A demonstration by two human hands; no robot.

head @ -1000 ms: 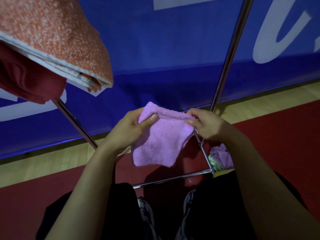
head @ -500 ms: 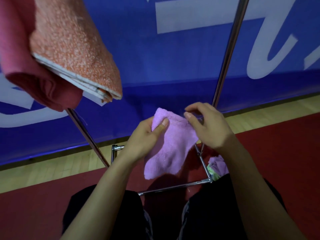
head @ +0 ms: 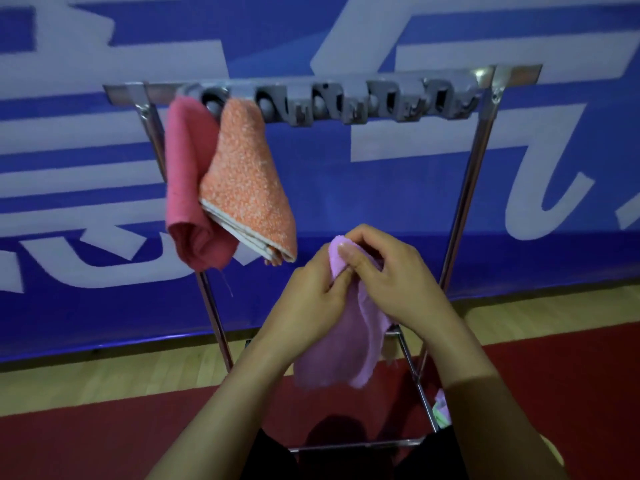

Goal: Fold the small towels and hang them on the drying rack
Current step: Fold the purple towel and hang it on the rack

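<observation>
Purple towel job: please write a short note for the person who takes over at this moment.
Left hand and right hand: both pinch the purple towel at its top; it hangs below them, not hung yet.
Drying rack: pink towel and orange towel hang at its left end.
Left: hang the purple towel in a free slot; more cloth lies low at the right.
</observation>
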